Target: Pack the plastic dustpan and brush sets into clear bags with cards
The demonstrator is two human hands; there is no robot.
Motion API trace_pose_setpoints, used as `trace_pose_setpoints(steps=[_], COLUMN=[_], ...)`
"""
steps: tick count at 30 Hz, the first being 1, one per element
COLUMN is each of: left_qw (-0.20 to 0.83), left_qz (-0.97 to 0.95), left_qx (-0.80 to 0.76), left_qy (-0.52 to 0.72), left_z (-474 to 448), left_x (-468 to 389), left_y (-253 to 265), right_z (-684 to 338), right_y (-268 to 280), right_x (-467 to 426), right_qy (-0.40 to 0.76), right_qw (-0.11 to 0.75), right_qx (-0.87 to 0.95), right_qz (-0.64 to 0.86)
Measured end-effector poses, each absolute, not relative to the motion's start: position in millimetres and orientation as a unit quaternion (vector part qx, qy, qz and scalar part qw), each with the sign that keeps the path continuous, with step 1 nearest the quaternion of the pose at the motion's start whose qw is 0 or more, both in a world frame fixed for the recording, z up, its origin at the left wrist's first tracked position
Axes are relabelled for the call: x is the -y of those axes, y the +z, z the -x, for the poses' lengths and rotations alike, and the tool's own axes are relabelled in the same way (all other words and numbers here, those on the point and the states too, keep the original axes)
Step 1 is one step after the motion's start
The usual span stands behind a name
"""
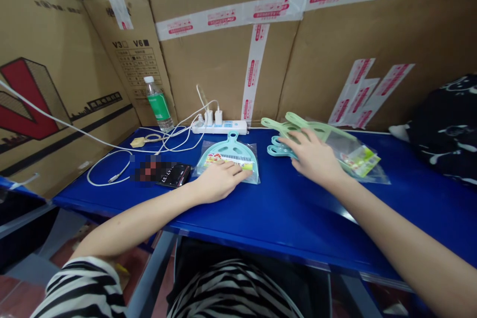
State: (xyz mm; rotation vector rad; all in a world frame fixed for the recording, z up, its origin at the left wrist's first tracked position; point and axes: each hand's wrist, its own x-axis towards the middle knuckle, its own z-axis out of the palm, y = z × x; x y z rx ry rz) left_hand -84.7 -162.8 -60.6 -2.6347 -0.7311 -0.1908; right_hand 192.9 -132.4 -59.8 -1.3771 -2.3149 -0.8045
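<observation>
A light-blue dustpan [231, 147] in a clear plastic bag lies on the blue table, its handle pointing away from me. My left hand [222, 180] rests on its near part, fingers stretched over the printed label. To the right is a pile of bagged dustpans: green ones [330, 131] with handles to the left, and light-blue handles [278, 151] beneath them. My right hand [315, 155] lies over the pile near the handles, fingers spread. Its palm side is hidden, and no firm grip shows.
A white power strip [231, 127] with plugs and tangled white cables stands at the back. Left of it are a water bottle [159, 105] and a phone [174, 175]. Cardboard walls [223, 69] enclose the table. Dark patterned fabric [443, 129] lies at the right.
</observation>
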Motion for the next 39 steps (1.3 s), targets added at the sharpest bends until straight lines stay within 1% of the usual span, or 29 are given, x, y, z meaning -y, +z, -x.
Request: trace_pose_setpoints(steps=[5, 9, 15, 18, 22, 27, 29, 31, 33, 35, 37, 39], left_qw=[0.221, 0.222, 0.196, 0.15, 0.074, 0.111, 0.128, 0.148, 0.172, 0.188, 0.175, 0.128], left_qz=[0.946, 0.95, 0.95, 0.956, 0.975, 0.987, 0.986, 0.983, 0.978, 0.974, 0.974, 0.976], left_qx=[0.215, 0.185, 0.198, 0.197, 0.158, 0.06, 0.042, 0.025, 0.023, 0.04, 0.07, 0.128], left_qy=[-0.097, -0.12, -0.139, -0.155, -0.134, -0.102, -0.097, -0.103, -0.113, -0.12, -0.124, -0.122], left_z=[88.1, 89.6, 87.8, 87.5, 86.8, 81.4, 79.3, 78.3, 79.0, 82.5, 90.4, 104.0], left_x=[164.4, 167.0, 169.7, 171.8, 175.1, 180.8, 184.6, 188.4, 190.4, 188.9, 183.0, 173.3], left_y=[-61.9, -63.1, -64.1, -64.1, -64.7, -65.1, -62.9, -60.0, -57.0, -52.9, -45.3, -32.9], right_z=[-201.6, -207.0, -225.4, -234.9, -239.7, -227.9, -214.6, -196.6, -176.8, -159.6, -148.5, -144.0], right_y=[-57.0, -53.0, -57.0, -61.4, -63.7, -57.3, -53.2, -50.6, -51.1, -54.5, -59.0, -62.6], right_x=[130.0, 129.7, 121.6, 114.8, 111.2, 121.1, 128.1, 135.9, 144.0, 151.2, 156.3, 158.7], right_qy=[-0.281, -0.26, -0.261, -0.263, -0.26, -0.264, -0.265, -0.243, -0.197, -0.155, -0.126, -0.104], right_qw=[0.177, 0.164, 0.185, 0.198, 0.198, 0.182, 0.191, 0.197, 0.201, 0.185, 0.175, 0.17], right_qx=[0.81, 0.801, 0.798, 0.798, 0.797, 0.79, 0.807, 0.852, 0.901, 0.936, 0.952, 0.957], right_qz=[0.484, 0.514, 0.51, 0.505, 0.509, 0.522, 0.492, 0.42, 0.331, 0.258, 0.218, 0.21])
